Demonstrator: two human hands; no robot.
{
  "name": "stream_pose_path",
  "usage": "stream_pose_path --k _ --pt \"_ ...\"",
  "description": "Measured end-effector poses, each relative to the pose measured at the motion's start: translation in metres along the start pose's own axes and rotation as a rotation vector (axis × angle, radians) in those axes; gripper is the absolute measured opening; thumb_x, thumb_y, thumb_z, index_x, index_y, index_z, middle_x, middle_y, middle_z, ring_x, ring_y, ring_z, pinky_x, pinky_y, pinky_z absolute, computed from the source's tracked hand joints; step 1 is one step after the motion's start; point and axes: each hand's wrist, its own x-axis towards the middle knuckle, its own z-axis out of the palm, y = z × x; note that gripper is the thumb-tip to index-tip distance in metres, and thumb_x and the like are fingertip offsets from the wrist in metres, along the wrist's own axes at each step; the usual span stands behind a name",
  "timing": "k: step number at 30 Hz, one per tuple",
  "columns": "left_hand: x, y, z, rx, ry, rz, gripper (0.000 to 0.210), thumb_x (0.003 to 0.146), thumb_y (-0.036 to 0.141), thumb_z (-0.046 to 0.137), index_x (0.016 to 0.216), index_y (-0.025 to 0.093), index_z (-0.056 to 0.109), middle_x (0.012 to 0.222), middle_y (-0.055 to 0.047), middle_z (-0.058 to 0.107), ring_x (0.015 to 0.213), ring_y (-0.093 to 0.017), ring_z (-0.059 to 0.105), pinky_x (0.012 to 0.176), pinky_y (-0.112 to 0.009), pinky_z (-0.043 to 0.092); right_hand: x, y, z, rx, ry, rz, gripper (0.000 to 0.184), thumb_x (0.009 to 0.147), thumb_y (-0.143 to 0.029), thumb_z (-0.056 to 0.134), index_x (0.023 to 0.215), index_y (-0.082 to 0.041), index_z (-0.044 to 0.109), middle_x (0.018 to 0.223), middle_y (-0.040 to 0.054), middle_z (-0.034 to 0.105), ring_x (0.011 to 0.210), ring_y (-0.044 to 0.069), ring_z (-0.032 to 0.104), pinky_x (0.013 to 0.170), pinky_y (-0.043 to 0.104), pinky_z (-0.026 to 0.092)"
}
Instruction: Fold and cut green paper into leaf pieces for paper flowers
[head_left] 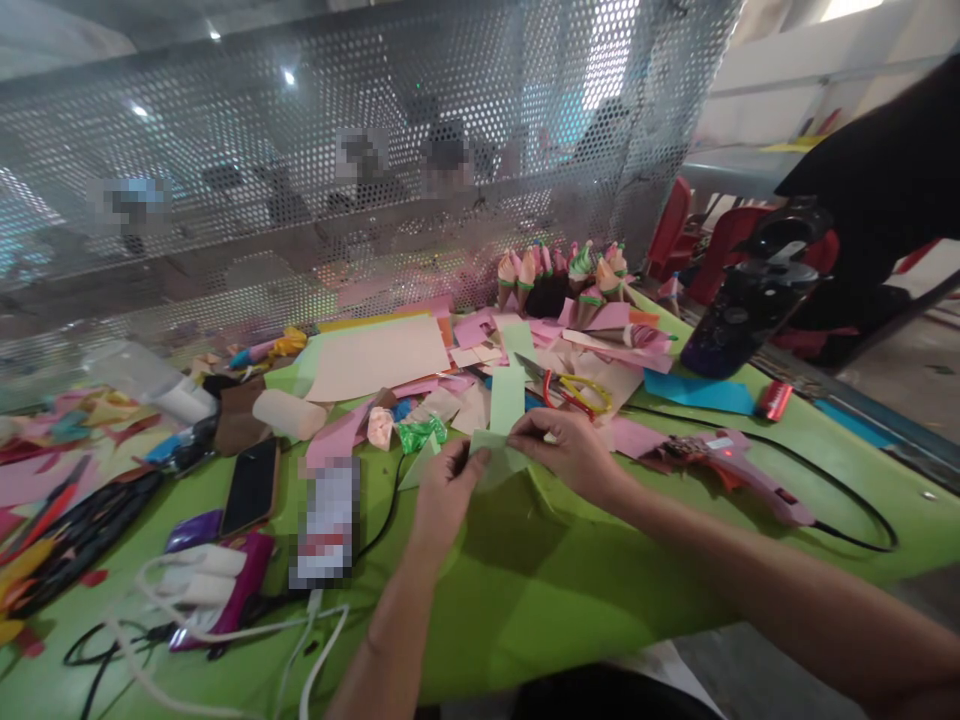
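A small piece of pale green paper (496,456) is pinched between my two hands, just above the green table (525,590). My left hand (447,480) grips its left side with thumb and fingers. On the right edge, the fingertips of my right hand (571,455) are closed on the same paper. Directly behind lies a pale green paper strip (508,398); whether it joins the held piece I cannot tell. Scissors with red and yellow handles (576,393) rest on paper scraps beyond my right hand. Crumpled green wrapping (421,433) lies near my left hand.
A pink glue gun (750,478) with a black cord lies at right, near a dark bottle (750,300). Paper ice cream cones (562,272) stand at the back, before a perforated metal screen (337,180). A phone (252,486) and power strip (240,590) occupy the left.
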Motion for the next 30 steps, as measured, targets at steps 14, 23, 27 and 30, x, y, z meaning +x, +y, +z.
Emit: stream_pose_path --k 14,23,27,30 --pt "-0.001 0.000 0.003 0.125 -0.048 0.024 0.025 0.078 0.040 0.065 0.084 0.016 0.068 0.073 -0.001 0.064 0.071 -0.016 0.056 0.064 -0.025 0.044 0.001 -0.002 -0.002 0.055 -0.076 0.079 0.013 0.082 -0.029 0.065 0.075 -0.018 0.067 0.068 0.0005 0.068 0.065 0.015 0.060 0.059 0.024 0.044" --pt "-0.001 -0.011 -0.002 0.361 -0.066 0.080 0.012 0.075 0.027 0.063 0.080 0.019 0.070 0.069 0.000 0.065 0.065 -0.015 0.056 0.063 -0.024 0.041 0.000 -0.001 0.001 0.057 -0.096 -0.010 0.011 0.081 -0.029 0.068 0.081 -0.018 0.069 0.078 0.0034 0.069 0.073 0.017 0.062 0.066 0.027 0.046" --pt "0.001 -0.004 -0.008 0.331 0.039 0.075 0.008 0.070 0.024 0.067 0.076 0.020 0.070 0.068 0.001 0.066 0.065 -0.015 0.057 0.061 -0.024 0.042 0.001 0.002 -0.001 0.074 -0.039 0.053 0.011 0.081 -0.029 0.064 0.078 -0.019 0.065 0.070 0.0008 0.068 0.066 0.015 0.060 0.060 0.026 0.044" --pt "0.004 0.000 -0.010 0.122 0.169 0.065 0.020 0.067 0.028 0.074 0.084 0.019 0.068 0.072 0.000 0.066 0.066 -0.015 0.058 0.062 -0.024 0.045 0.003 0.005 -0.003 0.107 -0.043 0.102 0.009 0.078 -0.028 0.064 0.077 -0.019 0.063 0.065 -0.0019 0.064 0.061 0.013 0.056 0.057 0.025 0.042"
